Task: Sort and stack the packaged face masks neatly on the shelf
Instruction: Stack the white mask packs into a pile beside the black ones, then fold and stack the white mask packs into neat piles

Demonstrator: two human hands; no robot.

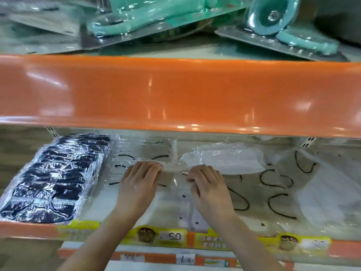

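packaged face masks [224,159] in clear film, white with black ear loops, lie loose on the shelf [29,228] right of the stacked dark masks [52,178], so most sorting looks undone. left hand [139,184] and right hand [208,187] press flat, fingers [148,169] loosely bent, on one pack.

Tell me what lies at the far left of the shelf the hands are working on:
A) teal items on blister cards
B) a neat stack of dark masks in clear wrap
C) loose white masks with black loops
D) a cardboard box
B: the dark mask stack sits wrapped at the shelf's left end, beside the left hand, while the white masks lie to the right, beyond the right hand.
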